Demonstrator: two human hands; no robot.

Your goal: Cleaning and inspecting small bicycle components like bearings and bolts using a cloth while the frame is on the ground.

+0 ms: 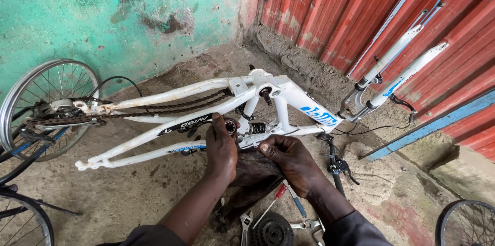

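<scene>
A white bicycle frame (170, 125) lies upside down on the concrete floor, its fork (399, 68) pointing to the upper right. My left hand (221, 148) holds a small round metal part (230, 126) against the frame near the rear shock spring (256, 128). My right hand (289, 158) grips a dark greasy rag (252, 179) just below the frame. A rusty chain (170, 106) runs along the rear stays toward the left.
A spoked wheel (44, 104) stands at the left by the green wall. Another wheel (23, 220) is at bottom left, a third (466, 223) at bottom right. Wrenches (246, 224), a screwdriver (281, 192) and a black sprocket (271, 230) lie near my arms. Red corrugated metal (361, 9) backs the fork.
</scene>
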